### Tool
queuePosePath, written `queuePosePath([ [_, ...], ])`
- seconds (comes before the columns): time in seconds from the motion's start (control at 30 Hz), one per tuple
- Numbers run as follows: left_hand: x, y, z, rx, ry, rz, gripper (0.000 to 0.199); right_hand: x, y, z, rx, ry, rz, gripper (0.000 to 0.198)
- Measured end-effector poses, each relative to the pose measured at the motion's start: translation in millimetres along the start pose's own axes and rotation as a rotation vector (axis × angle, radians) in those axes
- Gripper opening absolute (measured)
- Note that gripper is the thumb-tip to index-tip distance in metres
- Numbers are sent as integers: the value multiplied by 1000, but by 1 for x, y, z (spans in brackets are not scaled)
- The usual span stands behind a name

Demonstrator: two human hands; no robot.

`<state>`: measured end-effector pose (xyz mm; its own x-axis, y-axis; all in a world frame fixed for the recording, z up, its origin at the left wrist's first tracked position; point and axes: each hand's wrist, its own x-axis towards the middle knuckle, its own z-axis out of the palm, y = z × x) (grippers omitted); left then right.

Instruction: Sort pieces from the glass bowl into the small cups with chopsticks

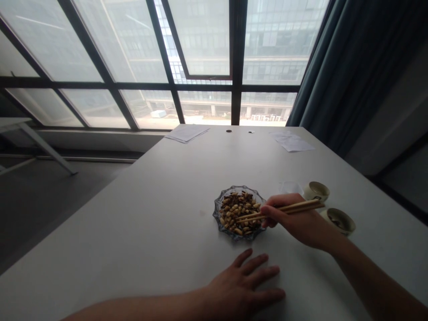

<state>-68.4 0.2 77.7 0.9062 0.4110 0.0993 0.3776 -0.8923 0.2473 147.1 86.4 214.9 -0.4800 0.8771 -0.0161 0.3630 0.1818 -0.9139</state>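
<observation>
My right hand point(287, 216) is closed around a pair of wooden chopsticks point(301, 206). Their tips reach down to the mixed nuts and seeds point(237, 207) heaped in a scalloped glass dish point(219, 226); I cannot tell whether a piece is pinched between them. Part of the dish's right rim is behind my right fingers. Flat on the table, nearer to me than the dish, lies my left hand point(244, 283), its fingers spread and holding nothing.
Two small ceramic cups, a farther one point(316, 191) and a nearer one point(338, 221), stand right of the dish. A clear plastic container point(291, 188) is beside them. Papers lie at the white table's point(150, 214) far left point(186, 133) and far right point(294, 141). Windows and a dark curtain point(321, 67) lie beyond.
</observation>
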Motion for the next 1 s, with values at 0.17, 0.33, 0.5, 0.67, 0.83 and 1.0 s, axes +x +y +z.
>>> queuePosePath([
  [0.17, 0, 0, -1, 15, -9, 6, 60, 0, 3, 8, -68, -42, -2, 33],
  [0.33, 0, -1, 2, -4, -41, -8, 53, 2, 7, 14, -105, -59, -37, 35],
  [0.5, 0, -1, 3, -23, -39, -9, 53, 0, 3, 18, -173, -36, -71, 39],
  [0.67, 0, -1, 4, 1, -21, -4, 56, -1, 5, 22, -168, -24, -73, 38],
  [0.83, 0, -1, 5, 49, 5, 4, 52, 1, 13, 24, -155, -4, -77, 37],
  [1.0, 1, 0, 5, 62, 30, -4, 52, 1, 14, 24, -110, -13, -70, 37],
])
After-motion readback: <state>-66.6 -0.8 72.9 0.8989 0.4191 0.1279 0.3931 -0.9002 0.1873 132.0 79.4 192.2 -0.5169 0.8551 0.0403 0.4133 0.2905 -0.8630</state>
